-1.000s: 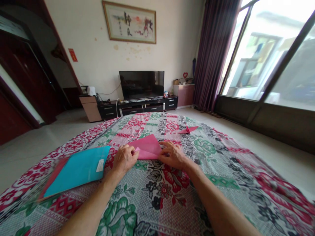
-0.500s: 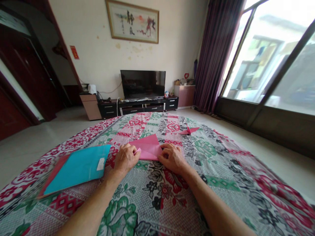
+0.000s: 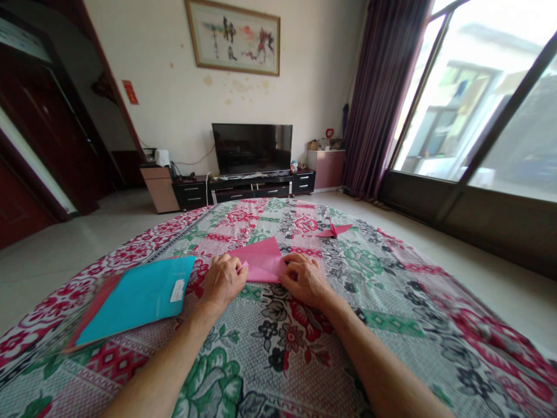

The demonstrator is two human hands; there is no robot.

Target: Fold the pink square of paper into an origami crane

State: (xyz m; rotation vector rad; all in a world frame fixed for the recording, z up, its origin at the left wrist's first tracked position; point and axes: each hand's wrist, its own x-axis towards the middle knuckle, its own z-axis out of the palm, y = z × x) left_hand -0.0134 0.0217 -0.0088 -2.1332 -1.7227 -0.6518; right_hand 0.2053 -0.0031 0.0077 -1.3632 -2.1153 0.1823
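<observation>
A partly folded sheet of pink origami paper lies on the patterned tablecloth in front of me, one corner pointing away. My left hand pinches its left end, where a small flap sticks up between thumb and finger. At the opposite end my right hand is closed on the near right corner, its fingertips partly hidden behind the hand. Beyond the right hand rests a folded pink paper crane, touched by neither hand.
A clear packet of blue and red paper sheets lies left of my left forearm. The floral tablecloth covers the round table. Past its far edge stand a low cabinet and a television.
</observation>
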